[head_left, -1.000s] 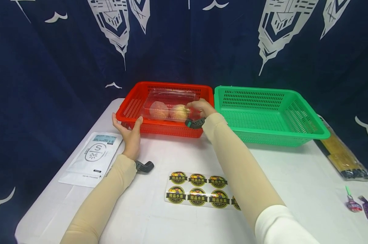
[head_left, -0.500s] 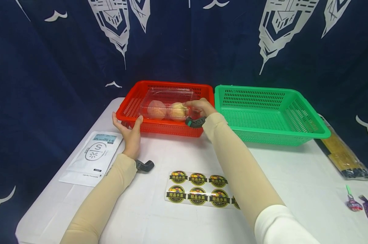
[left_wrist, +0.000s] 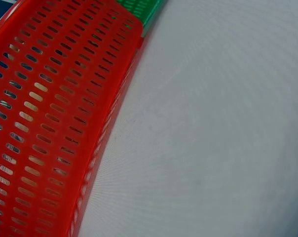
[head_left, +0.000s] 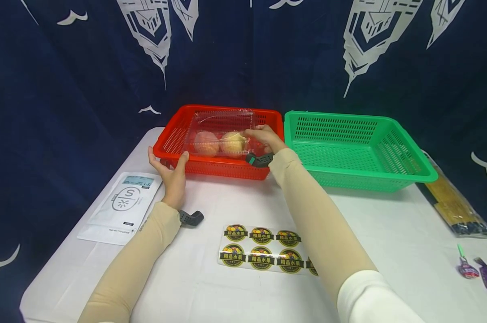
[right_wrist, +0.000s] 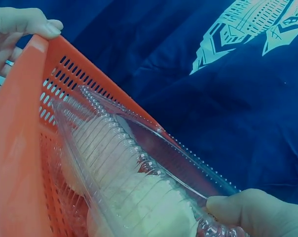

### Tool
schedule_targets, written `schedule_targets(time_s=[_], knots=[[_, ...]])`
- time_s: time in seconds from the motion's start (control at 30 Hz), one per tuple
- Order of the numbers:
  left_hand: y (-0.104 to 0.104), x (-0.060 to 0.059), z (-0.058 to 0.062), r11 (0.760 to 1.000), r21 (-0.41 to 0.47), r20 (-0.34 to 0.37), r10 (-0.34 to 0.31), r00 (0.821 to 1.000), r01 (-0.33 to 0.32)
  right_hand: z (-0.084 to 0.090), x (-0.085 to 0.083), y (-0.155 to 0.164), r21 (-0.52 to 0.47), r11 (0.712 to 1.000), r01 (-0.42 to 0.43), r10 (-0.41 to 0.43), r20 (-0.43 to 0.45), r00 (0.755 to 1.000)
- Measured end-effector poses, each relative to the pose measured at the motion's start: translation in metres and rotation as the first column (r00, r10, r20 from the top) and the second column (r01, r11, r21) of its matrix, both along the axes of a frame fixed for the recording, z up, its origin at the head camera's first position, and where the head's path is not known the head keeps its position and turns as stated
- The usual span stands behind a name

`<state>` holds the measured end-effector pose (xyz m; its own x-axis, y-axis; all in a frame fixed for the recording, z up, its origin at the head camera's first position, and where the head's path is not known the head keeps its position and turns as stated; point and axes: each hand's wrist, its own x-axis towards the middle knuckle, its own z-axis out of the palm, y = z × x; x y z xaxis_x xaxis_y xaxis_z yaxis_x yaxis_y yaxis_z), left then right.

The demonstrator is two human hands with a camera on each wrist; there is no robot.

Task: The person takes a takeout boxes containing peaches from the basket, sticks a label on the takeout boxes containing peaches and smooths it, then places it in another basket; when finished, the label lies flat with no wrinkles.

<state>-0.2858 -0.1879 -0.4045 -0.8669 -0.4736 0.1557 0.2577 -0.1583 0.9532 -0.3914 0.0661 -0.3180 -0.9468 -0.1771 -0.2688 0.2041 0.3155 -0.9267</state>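
Note:
A clear plastic clamshell box (head_left: pixel 221 134) with two pale round fruits (head_left: pixel 206 143) in it is lifted and tilted above the red basket (head_left: pixel 175 139). My right hand (head_left: pixel 263 138) pinches the box's right end; in the right wrist view my fingertips (right_wrist: pixel 247 207) press on the clear box (right_wrist: pixel 129 168). My left hand (head_left: pixel 168 172) holds the red basket's front left corner, thumb on the rim (right_wrist: pixel 30 22). The left wrist view shows only the red basket wall (left_wrist: pixel 55 108) and the white table (left_wrist: pixel 213 128).
An empty green basket (head_left: pixel 356 148) stands right of the red one. On the white table (head_left: pixel 235 287) lie a sheet of round fruit stickers (head_left: pixel 261 253), a white pouch (head_left: pixel 124 206), a dark packet (head_left: pixel 453 206) and wrapped sweets (head_left: pixel 479 271). A dark blue curtain hangs behind.
My right hand has raised the clamshell box a little higher out of the red basket and tilted it. My left hand has stayed on the basket corner.

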Motion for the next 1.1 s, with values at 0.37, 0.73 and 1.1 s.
schedule_targets(time_s=[0.37, 0.73, 1.1], knots=[[0.001, 0.000, 0.000, 1.000, 0.010, 0.003, 0.006, 1.000, -0.006, -0.002, 0.003, -0.004, -0.098, 0.995, -0.009, 0.002, -0.072, 0.997], [0.001, 0.002, 0.000, 1.000, 0.022, -0.024, 0.002, 1.000, -0.002, -0.003, 0.005, -0.010, -0.104, 0.993, -0.052, 0.030, -0.202, 0.979], [-0.001, 0.000, -0.003, 1.000, -0.009, -0.010, -0.002, 1.000, 0.002, 0.007, 0.016, -0.009, -0.192, 0.981, 0.023, -0.034, -0.055, 0.998]])
